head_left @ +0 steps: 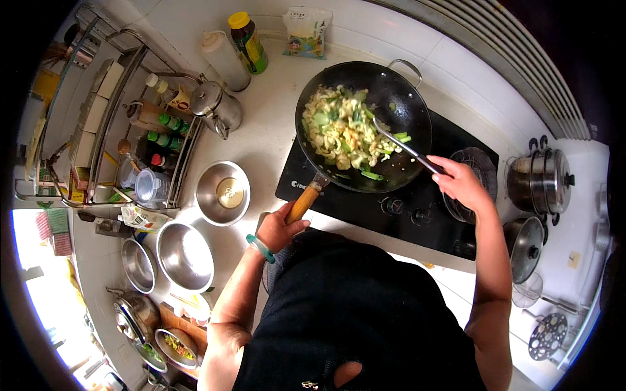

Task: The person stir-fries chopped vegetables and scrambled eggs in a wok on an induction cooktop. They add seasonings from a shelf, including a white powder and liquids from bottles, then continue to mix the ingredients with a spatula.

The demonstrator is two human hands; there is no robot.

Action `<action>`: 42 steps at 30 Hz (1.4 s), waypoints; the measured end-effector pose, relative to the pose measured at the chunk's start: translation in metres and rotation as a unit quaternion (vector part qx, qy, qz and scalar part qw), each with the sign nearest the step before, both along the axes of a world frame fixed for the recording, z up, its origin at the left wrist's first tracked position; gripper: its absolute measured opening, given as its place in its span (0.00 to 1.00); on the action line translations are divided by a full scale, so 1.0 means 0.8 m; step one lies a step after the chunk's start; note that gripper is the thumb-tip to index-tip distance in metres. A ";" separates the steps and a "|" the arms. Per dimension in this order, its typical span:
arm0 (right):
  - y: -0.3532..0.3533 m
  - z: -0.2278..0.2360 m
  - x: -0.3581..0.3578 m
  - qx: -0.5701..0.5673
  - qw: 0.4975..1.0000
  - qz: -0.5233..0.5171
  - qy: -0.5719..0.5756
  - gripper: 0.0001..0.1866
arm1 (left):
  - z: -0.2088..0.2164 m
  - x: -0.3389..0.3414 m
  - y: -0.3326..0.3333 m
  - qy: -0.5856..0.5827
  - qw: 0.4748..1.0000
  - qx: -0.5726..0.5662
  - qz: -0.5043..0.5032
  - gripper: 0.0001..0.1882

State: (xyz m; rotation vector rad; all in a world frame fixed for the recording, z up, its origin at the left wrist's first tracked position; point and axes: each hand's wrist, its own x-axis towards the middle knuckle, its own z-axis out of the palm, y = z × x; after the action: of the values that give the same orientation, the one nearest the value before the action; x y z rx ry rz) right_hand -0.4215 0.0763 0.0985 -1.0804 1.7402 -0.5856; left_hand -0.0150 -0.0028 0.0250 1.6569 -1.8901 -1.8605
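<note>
A black wok sits tilted over the back left of the black stove. A heap of pale sliced food with green pieces lies toward its left side, slightly blurred. My left hand, with a green bangle at its wrist, is closed round the wok's wooden handle. In my right hand is the dark handle of a metal spatula. The spatula reaches down left into the food, which hides its head.
Metal bowls and a metal pot stand left of the stove. Bottles and a white bag line the back wall. A seasoning rack is far left. Lidded pots stand at right.
</note>
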 end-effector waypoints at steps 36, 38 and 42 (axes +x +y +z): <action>-0.077 0.003 0.050 -0.087 0.986 0.014 0.138 0.22 | 0.004 -0.002 0.002 -0.001 1.000 -0.013 -0.007 0.37; -0.068 0.016 0.055 -0.110 0.982 0.086 0.130 0.23 | 0.003 -0.001 0.002 -0.008 1.000 -0.011 -0.004 0.37; -0.029 0.054 0.032 -0.145 0.935 0.204 0.251 0.24 | -0.004 0.000 0.003 0.005 1.000 -0.016 0.005 0.37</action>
State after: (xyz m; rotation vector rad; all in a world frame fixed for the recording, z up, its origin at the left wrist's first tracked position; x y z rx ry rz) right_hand -0.3959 0.0530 0.1418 -1.8732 1.8013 -0.3222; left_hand -0.0148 -0.0005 0.0215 1.6424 -1.8945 -1.8207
